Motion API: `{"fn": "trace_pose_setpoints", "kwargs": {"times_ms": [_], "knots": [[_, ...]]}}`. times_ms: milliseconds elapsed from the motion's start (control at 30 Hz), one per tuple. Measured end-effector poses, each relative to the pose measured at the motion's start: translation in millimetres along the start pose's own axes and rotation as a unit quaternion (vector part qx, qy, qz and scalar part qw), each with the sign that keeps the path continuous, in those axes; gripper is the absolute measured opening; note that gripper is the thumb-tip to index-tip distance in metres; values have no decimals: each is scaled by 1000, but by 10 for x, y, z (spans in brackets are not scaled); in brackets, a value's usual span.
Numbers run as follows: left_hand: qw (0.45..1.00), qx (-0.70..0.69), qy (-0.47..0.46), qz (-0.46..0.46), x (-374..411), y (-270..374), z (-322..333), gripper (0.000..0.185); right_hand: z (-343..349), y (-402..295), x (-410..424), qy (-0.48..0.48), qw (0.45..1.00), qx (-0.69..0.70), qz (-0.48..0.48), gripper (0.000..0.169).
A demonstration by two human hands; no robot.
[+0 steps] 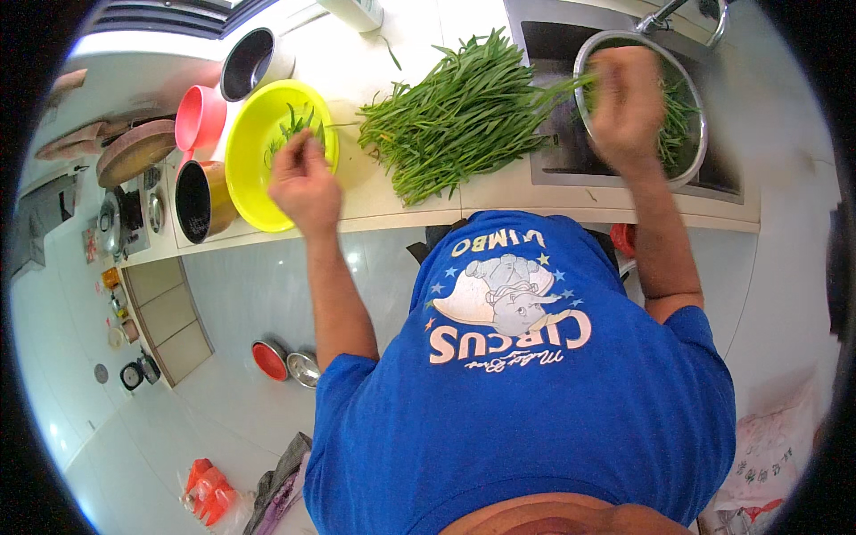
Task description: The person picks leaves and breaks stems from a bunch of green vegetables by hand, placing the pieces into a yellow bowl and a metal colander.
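Note:
My left hand (306, 184) is over the yellow plastic basin (251, 170), thumb and fingertips drawn together. Loose green leaves (294, 122) show just beyond the fingertips; whether any are pinched cannot be made out. My right hand (627, 107), blurred, is above a round stainless steel bowl (699, 137) in the sink. Long green stalks (568, 85) trail from its fingers toward the left. More cut greens (677, 127) lie inside the steel bowl, partly hidden by the hand. Between my hands, a large heap of leafy green stalks (461, 120) spreads on the counter, reaching the sink's edge.
Left of the basin stand a dark-lined pot (247, 63), a pink plastic dipper (189, 117) and a yellowish pot (217, 199). A faucet (659, 19) rises behind the sink (548, 150). A white container (361, 12) sits at the back. Two bowls (269, 360) are down on the floor.

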State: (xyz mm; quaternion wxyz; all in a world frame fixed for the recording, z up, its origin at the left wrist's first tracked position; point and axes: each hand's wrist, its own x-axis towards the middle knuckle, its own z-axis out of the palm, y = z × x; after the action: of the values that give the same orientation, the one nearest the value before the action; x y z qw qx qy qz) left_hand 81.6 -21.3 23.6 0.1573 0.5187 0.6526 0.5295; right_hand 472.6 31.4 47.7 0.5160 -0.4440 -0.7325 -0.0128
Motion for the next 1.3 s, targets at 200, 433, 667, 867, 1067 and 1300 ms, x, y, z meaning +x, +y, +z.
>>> {"fn": "trace_pose_setpoints", "kwargs": {"times_ms": [200, 433, 667, 867, 1067, 1300], "knots": [[914, 389, -45, 111, 306, -952, -658, 31, -888, 945, 124, 21, 950, -294, -100, 8], [959, 203, -192, 34, -294, -767, 190, 21, -568, 1760, -952, -245, 924, -293, 23, 30], [898, 301, -304, 102, -912, -1042, 591, 25, 268, 685, -1243, -273, 962, -26, -12, 23], [878, 340, -318, 110, -828, -1110, 562, 21, 740, 127, -1318, -346, 934, 67, -63, 19], [880, 330, -325, 100, -866, -1135, 504, 17, 962, -69, -1351, -349, 921, 106, -140, 13], [939, 167, -285, -90, -714, -979, 450, 21, 995, -66, -1395, -390, 907, 103, -124, 22]]}}
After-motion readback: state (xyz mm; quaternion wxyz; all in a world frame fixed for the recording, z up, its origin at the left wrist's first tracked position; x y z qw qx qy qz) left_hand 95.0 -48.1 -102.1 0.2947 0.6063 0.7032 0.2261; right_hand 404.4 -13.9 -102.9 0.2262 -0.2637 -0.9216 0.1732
